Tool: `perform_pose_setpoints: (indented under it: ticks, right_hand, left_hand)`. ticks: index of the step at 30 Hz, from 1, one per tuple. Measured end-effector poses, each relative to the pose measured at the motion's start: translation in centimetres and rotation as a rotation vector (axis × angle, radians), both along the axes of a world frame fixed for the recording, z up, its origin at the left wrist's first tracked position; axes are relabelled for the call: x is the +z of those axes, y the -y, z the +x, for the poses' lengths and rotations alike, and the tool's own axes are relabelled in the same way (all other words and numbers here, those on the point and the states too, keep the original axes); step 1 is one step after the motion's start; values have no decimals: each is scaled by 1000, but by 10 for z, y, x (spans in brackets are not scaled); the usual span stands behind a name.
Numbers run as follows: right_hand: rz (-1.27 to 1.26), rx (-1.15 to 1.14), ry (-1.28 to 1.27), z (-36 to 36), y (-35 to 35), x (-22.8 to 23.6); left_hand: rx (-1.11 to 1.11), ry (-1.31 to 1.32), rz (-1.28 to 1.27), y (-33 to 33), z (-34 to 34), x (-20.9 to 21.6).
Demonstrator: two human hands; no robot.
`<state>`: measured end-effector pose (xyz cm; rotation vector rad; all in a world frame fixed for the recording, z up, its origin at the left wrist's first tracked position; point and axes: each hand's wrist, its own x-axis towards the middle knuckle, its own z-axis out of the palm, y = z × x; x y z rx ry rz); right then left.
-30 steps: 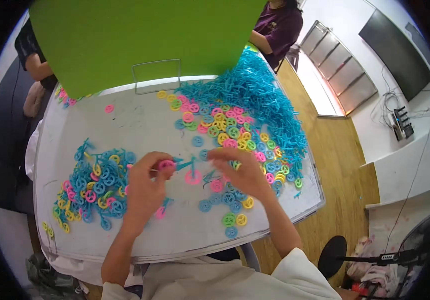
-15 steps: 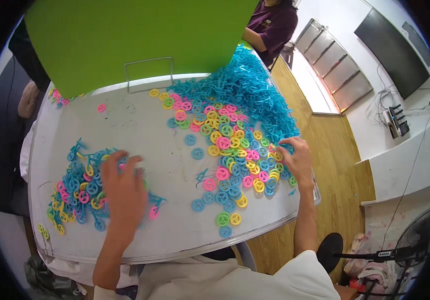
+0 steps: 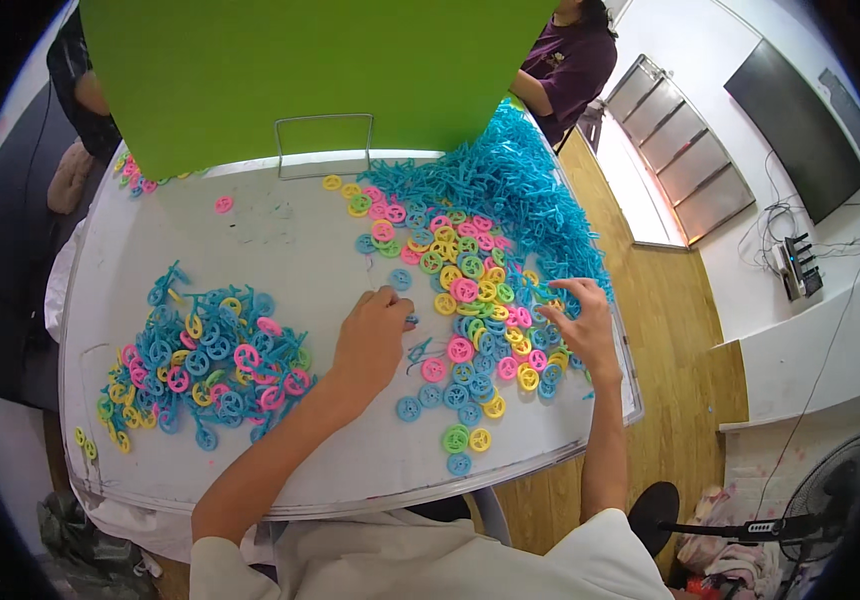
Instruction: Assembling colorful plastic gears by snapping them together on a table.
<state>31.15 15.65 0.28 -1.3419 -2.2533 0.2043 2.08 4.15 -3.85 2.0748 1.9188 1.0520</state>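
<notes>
My left hand (image 3: 375, 338) is closed over the middle of the table, its fingertips pinching a small blue spoked wheel (image 3: 411, 321), mostly hidden by the fingers. At the right, my right hand (image 3: 587, 328) hovers with thumb and forefinger apart, at the border between the loose wheels and the blue sticks. Loose plastic wheels (image 3: 464, 290) in pink, yellow, green and blue spread between my hands. A big heap of thin blue plastic sticks (image 3: 490, 170) lies beyond them. On the left is a pile of wheels joined to blue sticks (image 3: 200, 355).
A large green panel (image 3: 300, 80) with a wire handle (image 3: 325, 118) stands across the far side of the white table (image 3: 320, 240). Another person in a purple shirt (image 3: 575, 75) sits at far right; another person's arm (image 3: 90, 95) shows at far left. A fan (image 3: 820, 500) stands at lower right.
My left hand has moved right, from above the left pile to the middle, and closed on a blue wheel. My right hand's thumb and forefinger have parted. The view has shifted slightly.
</notes>
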Motion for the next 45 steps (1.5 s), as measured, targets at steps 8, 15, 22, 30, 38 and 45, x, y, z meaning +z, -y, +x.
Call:
perform_pose_setpoints:
  ticks: [8,15,22,30,38,45]
  right_hand:
    - [-9,7,100,-18,-12,-12]
    - [43,20,-156,-38,-4,0]
    - [-67,226,-450,-125,55,18]
    - [-153,300,-577,-178,92,8]
    - [-767,354,-627,-168,80,7]
    - [-648,270,-586,-168,84,1]
  left_hand:
    - [-31,468,-95,42,-15,34]
    - [-31,975,-210,48,-22,39]
    - [-65,1195,-329,46,-24,39]
    - [-34,1453,-247,46,-30,41]
    - [-56,1171,-148,45,-26,28]
    - [16,1035,-86,47,-19,29]
